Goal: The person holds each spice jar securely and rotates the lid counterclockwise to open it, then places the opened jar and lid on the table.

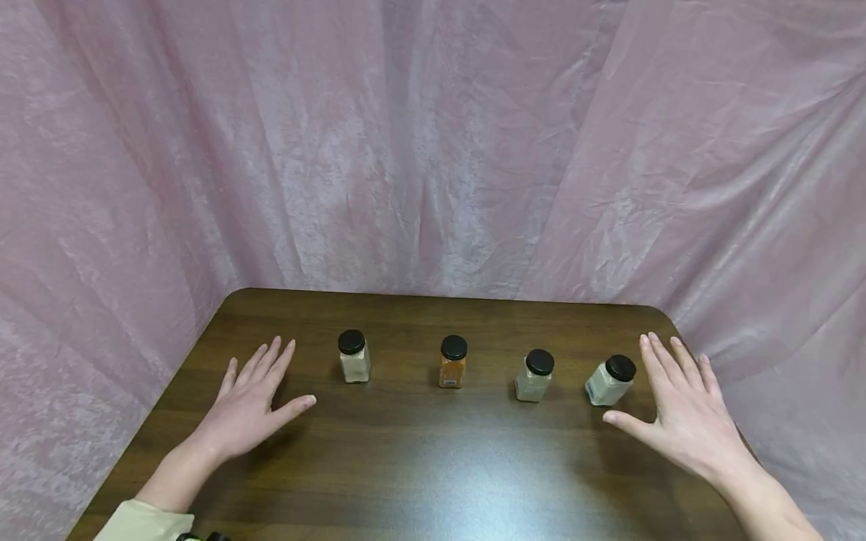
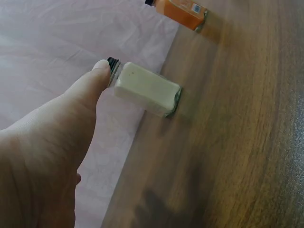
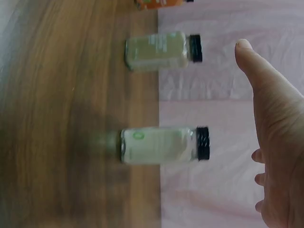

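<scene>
Spread out with the thumb held apart, my left hand [image 1: 245, 409] hovers over the left part of the table and holds nothing. Nearest to it stands a square spice jar with off-white powder [image 1: 355, 364] and a black lid; in the left wrist view my thumb overlaps that lid. My right hand [image 1: 690, 417], likewise spread and holding nothing, is just right of a jar of pale powder [image 1: 609, 382]. Another jar of pale greenish powder [image 1: 533, 379] stands left of that one. Between the two sides is a jar of orange spice [image 1: 452, 364]. All the jars are upright with black lids.
The jars stand in a loose row across a dark brown wooden table [image 1: 406, 466] with rounded far corners. Pink velvet-like curtains [image 1: 419, 150] hang behind the table and along both sides. A light sleeve [image 1: 145, 522] covers the left forearm.
</scene>
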A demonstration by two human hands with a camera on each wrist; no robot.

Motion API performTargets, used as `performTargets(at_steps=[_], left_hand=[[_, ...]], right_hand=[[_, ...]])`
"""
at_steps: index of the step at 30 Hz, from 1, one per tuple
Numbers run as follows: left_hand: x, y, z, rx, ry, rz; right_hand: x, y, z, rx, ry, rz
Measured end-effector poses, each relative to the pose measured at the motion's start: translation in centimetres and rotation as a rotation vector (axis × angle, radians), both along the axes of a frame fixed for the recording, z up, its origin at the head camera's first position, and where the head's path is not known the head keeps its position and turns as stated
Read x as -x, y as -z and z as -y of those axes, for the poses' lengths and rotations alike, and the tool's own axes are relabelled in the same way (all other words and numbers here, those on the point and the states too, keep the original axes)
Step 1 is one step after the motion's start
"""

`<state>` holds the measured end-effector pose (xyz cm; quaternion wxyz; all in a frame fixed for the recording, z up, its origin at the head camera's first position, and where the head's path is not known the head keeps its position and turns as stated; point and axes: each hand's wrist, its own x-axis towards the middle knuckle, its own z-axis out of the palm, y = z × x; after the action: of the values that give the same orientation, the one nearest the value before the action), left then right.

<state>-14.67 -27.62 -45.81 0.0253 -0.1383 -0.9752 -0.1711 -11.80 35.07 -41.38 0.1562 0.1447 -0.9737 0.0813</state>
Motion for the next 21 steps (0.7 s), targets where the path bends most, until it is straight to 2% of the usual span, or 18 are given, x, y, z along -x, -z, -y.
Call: performTargets(at_steps=[13,21], left_hand=[[0.3,-1.1,-0.6,-0.106,0.04,0.022],[0.8,-0.9,-0.5,-0.191,0.074,0.013]], right_hand=[[0.4,-2.1,3.7,-0.035,-0.117,-0.038],[0.9,-2.7,5.8,-0.036,-0.177,-0.027]])
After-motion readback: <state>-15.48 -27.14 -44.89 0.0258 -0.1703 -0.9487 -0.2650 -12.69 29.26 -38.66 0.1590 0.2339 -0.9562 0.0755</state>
